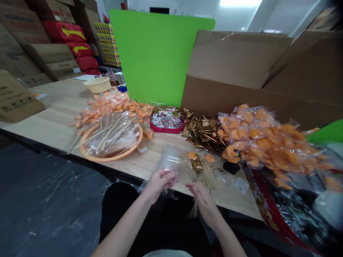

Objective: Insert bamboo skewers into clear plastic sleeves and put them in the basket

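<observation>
My left hand [162,181] is closed, thumb and fingers pinching a clear plastic bag [170,157] at the table's front edge. To its right, my right hand [205,201] is blurred by motion, its fingers stretched out with nothing visible in them. Just beyond that hand lie thin wooden sticks [209,173], with a gold-brown sachet [197,163] and an orange piece [192,155] among them. Part of the stick bundle hangs over the edge beside the right hand.
An orange-rimmed basket [83,150] holds bagged sticks on the left. A pink tray [166,130] of small packets, gold sachets [205,132] and bagged orange pieces [259,132] lie farther back. A green panel [158,57] and a large cardboard box [227,60] stand behind.
</observation>
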Action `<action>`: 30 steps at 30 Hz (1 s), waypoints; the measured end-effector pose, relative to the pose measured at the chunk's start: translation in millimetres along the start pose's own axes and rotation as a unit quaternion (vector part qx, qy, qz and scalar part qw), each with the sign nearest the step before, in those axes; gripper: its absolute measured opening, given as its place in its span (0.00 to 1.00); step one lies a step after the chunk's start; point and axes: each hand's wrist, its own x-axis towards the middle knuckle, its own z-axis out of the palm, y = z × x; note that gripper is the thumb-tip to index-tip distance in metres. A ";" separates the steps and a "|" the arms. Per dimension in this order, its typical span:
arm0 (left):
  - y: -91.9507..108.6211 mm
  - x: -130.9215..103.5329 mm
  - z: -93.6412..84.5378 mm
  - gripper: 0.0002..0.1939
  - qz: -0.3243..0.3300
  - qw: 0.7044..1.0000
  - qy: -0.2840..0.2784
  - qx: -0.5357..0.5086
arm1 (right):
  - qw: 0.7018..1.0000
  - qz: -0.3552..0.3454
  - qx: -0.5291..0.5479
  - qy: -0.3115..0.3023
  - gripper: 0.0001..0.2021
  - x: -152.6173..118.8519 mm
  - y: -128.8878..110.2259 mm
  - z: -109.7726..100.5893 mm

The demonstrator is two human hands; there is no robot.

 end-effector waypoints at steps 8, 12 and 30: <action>-2.2 -29.4 14.7 0.19 0.050 0.995 -0.041 0.080 | 0.921 -0.080 0.305 0.230 0.18 12.1 -38.7 -69.6; -2.9 -35.6 20.9 0.21 0.055 0.991 -0.043 0.115 | 0.915 -0.080 0.342 0.200 0.18 13.1 -51.0 -58.0; 2.1 -44.0 27.8 0.15 -0.006 0.999 -0.035 0.034 | 0.945 -0.092 0.276 0.149 0.20 6.2 -47.4 -49.6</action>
